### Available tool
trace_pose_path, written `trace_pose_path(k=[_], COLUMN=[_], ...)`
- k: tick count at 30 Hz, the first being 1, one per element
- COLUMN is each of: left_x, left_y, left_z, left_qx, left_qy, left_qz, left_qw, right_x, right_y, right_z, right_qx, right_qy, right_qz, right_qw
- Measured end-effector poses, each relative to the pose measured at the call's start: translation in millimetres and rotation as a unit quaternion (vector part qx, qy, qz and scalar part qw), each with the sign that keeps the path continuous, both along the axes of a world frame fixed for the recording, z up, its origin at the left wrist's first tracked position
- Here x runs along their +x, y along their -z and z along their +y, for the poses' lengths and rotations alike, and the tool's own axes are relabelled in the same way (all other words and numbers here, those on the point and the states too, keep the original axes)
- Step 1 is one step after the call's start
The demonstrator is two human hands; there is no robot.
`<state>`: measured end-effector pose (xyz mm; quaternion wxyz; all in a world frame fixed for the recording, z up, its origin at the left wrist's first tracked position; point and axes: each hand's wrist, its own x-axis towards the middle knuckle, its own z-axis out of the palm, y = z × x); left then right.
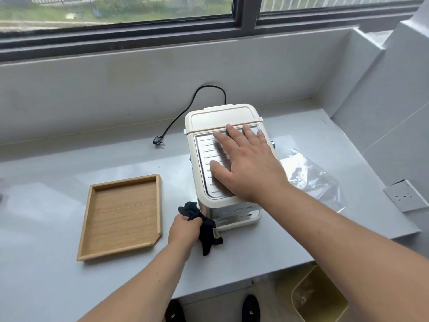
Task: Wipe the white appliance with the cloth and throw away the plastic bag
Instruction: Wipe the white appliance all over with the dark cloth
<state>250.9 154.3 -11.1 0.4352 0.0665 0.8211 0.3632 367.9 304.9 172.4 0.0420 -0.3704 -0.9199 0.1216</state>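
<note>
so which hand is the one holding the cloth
The left hand, down by the front of the white appliance, is closed around the dark cloth. The right hand lies flat and open on the appliance's top, holding nothing.

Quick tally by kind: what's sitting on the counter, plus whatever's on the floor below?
White appliance with black cord: 1
Dark cloth, held in left hand: 1
Clear plastic bag: 1
Wooden tray: 1
Yellow bin, floor: 1
Total: 5
</note>
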Motion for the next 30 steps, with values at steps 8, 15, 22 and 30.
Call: trace_pose_path(k=[8,15,22,30], left_x=[62,101,114,123], left_y=[7,-1,-8,-6], left_z=[-5,24,33,44], left_qx=[0.042,0.046,0.032,0.064], left_qy=[-0.172,-0.182,-0.143,-0.125], left_qz=[-0.181,-0.238,-0.266,-0.294], left_qw=[0.967,0.953,0.953,0.946], right_x=[12,63,141,147], right_y=[-9,16,83,157], right_z=[-10,-27,-51,-61], right_qx=[0.02,0.162,0.133,-0.228], right_qy=[-0.002,-0.04,0.009,0.112], right_qz=[0.182,0.329,0.332,0.051], right_qw=[0.983,0.93,0.934,0.966])
